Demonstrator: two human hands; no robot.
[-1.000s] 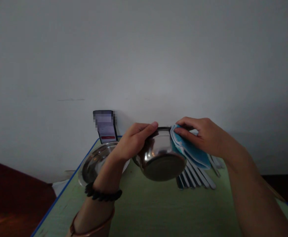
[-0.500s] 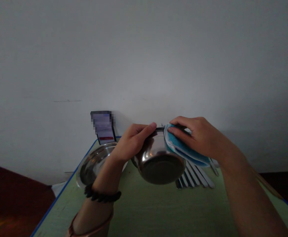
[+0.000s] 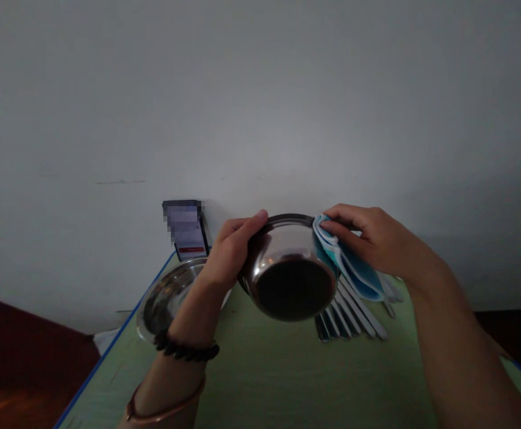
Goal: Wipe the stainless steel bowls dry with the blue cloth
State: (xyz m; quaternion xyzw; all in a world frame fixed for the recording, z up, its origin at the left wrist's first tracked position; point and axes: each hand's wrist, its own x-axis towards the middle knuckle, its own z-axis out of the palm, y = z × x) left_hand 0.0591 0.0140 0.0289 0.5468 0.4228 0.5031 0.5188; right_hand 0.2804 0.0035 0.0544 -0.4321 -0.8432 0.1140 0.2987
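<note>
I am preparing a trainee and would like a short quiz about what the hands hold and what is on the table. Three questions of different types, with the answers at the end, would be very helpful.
1. The left hand holds a steel bowl. What is in the right hand?
a) a wooden spoon
b) a blue cloth
c) a glass cup

2. True or false: the phone is propped up behind the wide steel basin.

3. Fill in the missing word: the black bracelet is on the ____ wrist.

Key: 1: b; 2: true; 3: left
</note>
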